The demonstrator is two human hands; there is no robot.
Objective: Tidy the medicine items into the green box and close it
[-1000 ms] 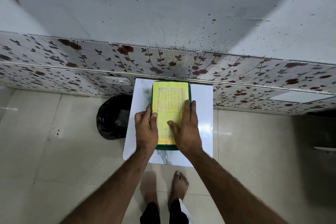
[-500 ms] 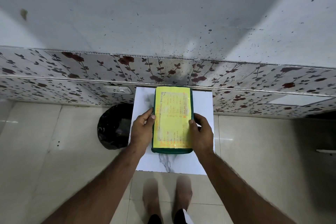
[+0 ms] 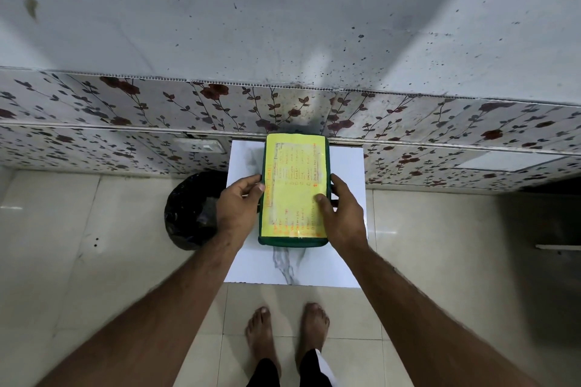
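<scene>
Your bare feet (image 3: 287,328) stand on the tiles. Your left hand (image 3: 239,209) and right hand (image 3: 341,214) clasp the closed box (image 3: 294,188) by its sides, thumbs on its yellow lid, on the white table (image 3: 345,248) against the wall (image 3: 283,25).

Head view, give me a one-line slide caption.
Both hands, left and right, grip the closed green box on a white table.
</scene>
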